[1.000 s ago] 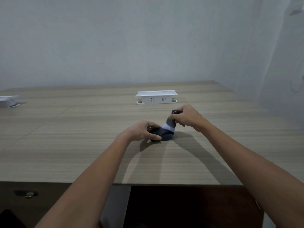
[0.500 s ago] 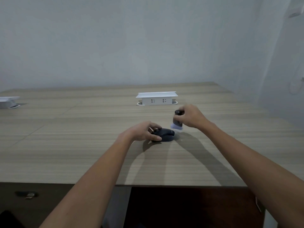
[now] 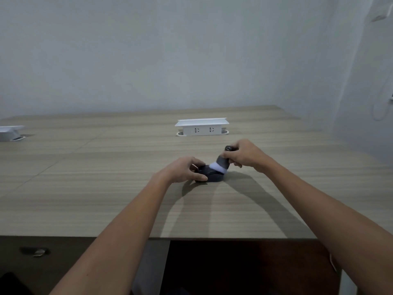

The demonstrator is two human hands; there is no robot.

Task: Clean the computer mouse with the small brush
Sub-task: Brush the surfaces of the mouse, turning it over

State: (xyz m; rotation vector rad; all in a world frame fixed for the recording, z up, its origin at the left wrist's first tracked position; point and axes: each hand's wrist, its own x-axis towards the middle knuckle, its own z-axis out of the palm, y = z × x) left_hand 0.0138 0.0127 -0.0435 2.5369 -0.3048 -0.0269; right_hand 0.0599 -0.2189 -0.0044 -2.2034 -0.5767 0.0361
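Left hand (image 3: 180, 172) grip pinches mouse (image 3: 210, 175), right hand (image 3: 244, 156) grip closed on brush (image 3: 222, 163); hard strokes could skid mouse across surface (image 3: 85, 177).

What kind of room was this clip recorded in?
Probably an office or meeting room: a long wood-grain table with a pop-up white power socket box set into it, a second one at far left, and bare pale walls. Nothing homelike shows.
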